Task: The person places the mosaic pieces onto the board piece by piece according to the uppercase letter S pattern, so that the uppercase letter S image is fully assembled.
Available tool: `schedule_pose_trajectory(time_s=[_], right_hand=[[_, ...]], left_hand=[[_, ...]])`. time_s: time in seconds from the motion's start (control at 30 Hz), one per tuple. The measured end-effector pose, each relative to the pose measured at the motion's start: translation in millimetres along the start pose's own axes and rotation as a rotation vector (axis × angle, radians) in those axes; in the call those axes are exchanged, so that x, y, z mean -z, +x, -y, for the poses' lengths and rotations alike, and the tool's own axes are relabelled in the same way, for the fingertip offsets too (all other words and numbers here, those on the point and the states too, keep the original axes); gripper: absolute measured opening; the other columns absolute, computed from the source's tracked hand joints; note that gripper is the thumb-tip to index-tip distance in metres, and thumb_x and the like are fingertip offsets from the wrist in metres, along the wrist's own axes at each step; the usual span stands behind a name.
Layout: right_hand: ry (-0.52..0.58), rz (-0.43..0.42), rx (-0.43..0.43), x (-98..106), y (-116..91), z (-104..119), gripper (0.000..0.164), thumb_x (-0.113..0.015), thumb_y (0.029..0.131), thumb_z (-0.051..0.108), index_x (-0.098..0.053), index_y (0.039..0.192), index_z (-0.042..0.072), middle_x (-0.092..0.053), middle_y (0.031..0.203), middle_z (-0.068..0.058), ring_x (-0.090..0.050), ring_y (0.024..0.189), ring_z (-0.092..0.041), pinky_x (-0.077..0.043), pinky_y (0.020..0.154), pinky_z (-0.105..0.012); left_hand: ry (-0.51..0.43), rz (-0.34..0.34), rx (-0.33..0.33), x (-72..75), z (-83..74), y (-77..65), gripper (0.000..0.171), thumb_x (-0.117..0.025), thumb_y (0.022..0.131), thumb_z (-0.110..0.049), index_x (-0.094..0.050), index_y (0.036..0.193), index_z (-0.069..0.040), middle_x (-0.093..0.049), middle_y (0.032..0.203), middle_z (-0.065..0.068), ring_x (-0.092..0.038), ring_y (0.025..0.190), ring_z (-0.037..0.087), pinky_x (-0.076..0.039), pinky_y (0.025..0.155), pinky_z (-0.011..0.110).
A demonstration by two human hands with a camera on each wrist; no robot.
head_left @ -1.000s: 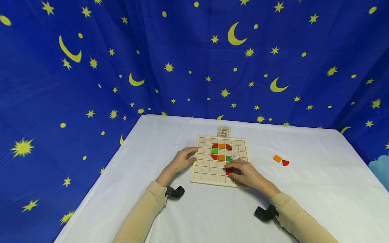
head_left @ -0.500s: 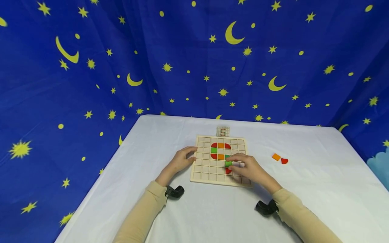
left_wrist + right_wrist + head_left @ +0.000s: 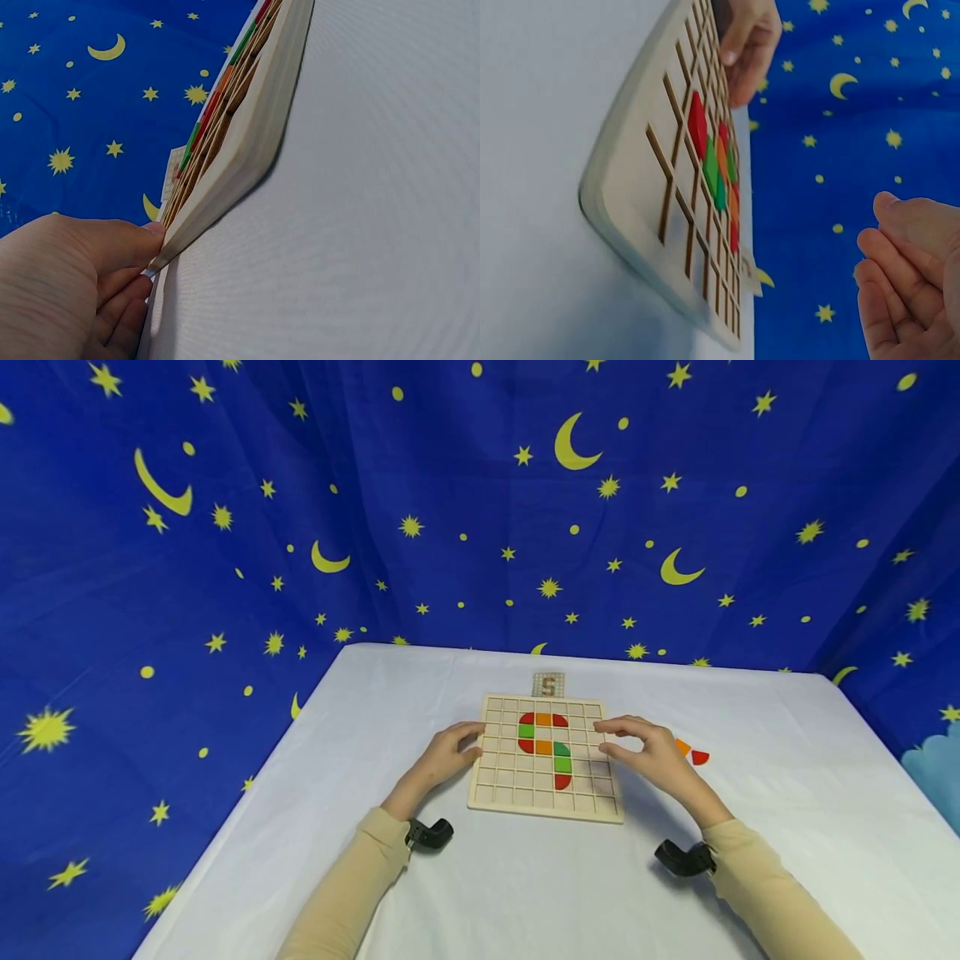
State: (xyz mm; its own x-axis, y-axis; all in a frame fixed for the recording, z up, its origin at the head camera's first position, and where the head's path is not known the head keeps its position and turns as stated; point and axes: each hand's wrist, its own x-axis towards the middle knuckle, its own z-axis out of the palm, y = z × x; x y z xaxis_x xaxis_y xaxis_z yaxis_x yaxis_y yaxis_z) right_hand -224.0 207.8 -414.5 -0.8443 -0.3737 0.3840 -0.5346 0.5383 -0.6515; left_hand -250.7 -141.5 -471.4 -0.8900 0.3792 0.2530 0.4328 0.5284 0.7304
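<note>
A wooden grid board (image 3: 517,793) lies on the table, with red, orange and green flat tiles set in its cells in a hooked line. The lowest of these is a red tile (image 3: 562,782), just below a light green tile (image 3: 562,765). My left hand (image 3: 444,757) holds the board's left edge; in the left wrist view the thumb (image 3: 127,244) lies along the rim with the fingers beneath it. Over the board's right edge is my right hand (image 3: 651,756), thumb and fingertips apart with nothing between them. The right wrist view also has its fingers (image 3: 900,300) loosely bent and bare.
An orange tile (image 3: 682,747), partly hidden by the right hand, and a red rounded tile (image 3: 700,758) lie to the board's right. Behind the board is a small card (image 3: 549,685) showing an S on a grid. A blue starry curtain (image 3: 465,502) backs the white table (image 3: 525,893).
My right hand has moved right, from the lower middle of the board to its right edge, uncovering the light green and lower red tiles. The left hand stays at the left edge.
</note>
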Motion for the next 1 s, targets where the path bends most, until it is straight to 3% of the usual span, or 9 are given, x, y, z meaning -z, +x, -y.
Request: schedule_pose_trajectory(time_s=[0.13, 0.3, 0.5, 0.63, 0.83, 1.0], right_hand=[[-0.036, -0.042, -0.019, 9, -2, -5, 0.029, -0.071, 0.086, 0.021, -0.068, 0.114, 0.012, -0.065, 0.112, 0.001, -0.057, 0.103, -0.018, -0.049, 0.085, -0.036], [-0.027, -0.110, -0.058, 22, -6, -17, 0.029, -0.071, 0.087, 0.020, -0.068, 0.115, 0.014, -0.066, 0.112, 0.000, -0.057, 0.102, -0.009, -0.045, 0.086, -0.019], [0.006, -0.162, -0.143, 37, -12, -29, 0.031, -0.068, 0.089, 0.024, -0.066, 0.118, 0.014, -0.065, 0.115, -0.005, -0.053, 0.104, 0.000, -0.043, 0.088, -0.014], [0.002, -0.153, -0.220, 43, -17, -34, 0.038, -0.066, 0.090, 0.031, -0.063, 0.123, 0.013, -0.062, 0.120, -0.008, -0.051, 0.107, -0.002, -0.047, 0.085, -0.016], [-0.012, -0.191, -0.278, 51, -22, -48, 0.042, -0.065, 0.090, 0.033, -0.062, 0.124, 0.009, -0.060, 0.122, -0.008, -0.048, 0.105, -0.002, -0.050, 0.067, -0.015], [0.007, -0.245, -0.295, 55, -27, -61, 0.040, -0.067, 0.089, 0.027, -0.063, 0.122, 0.004, -0.062, 0.120, -0.007, -0.049, 0.101, 0.003, -0.043, 0.078, -0.007]], left_hand=[[-0.003, -0.010, -0.006, -0.5, -0.5, -1.1, 0.042, -0.065, 0.090, -0.012, -0.055, 0.128, 0.002, -0.054, 0.129, 0.015, -0.053, 0.118, 0.028, -0.041, 0.101, 0.033], [-0.021, 0.000, 0.054, -0.8, -0.4, 0.0, 0.043, -0.066, 0.089, -0.008, -0.055, 0.129, 0.001, -0.053, 0.131, 0.014, -0.052, 0.119, 0.028, -0.041, 0.102, 0.037], [-0.009, -0.001, 0.071, -0.5, -0.6, 0.3, 0.043, -0.066, 0.088, -0.009, -0.056, 0.129, -0.001, -0.054, 0.131, 0.012, -0.050, 0.120, 0.027, -0.039, 0.103, 0.038], [-0.012, 0.000, 0.060, 0.7, -0.9, 0.2, 0.044, -0.067, 0.088, -0.009, -0.056, 0.129, 0.000, -0.054, 0.131, 0.013, -0.051, 0.120, 0.027, -0.039, 0.103, 0.038], [-0.003, 0.002, 0.057, -0.1, -1.3, 1.2, 0.043, -0.066, 0.088, -0.009, -0.055, 0.129, 0.000, -0.054, 0.131, 0.014, -0.051, 0.119, 0.028, -0.040, 0.103, 0.038], [-0.010, 0.009, 0.070, -1.0, -1.8, 1.6, 0.043, -0.066, 0.089, -0.007, -0.055, 0.130, 0.000, -0.053, 0.131, 0.014, -0.051, 0.120, 0.028, -0.039, 0.103, 0.038]])
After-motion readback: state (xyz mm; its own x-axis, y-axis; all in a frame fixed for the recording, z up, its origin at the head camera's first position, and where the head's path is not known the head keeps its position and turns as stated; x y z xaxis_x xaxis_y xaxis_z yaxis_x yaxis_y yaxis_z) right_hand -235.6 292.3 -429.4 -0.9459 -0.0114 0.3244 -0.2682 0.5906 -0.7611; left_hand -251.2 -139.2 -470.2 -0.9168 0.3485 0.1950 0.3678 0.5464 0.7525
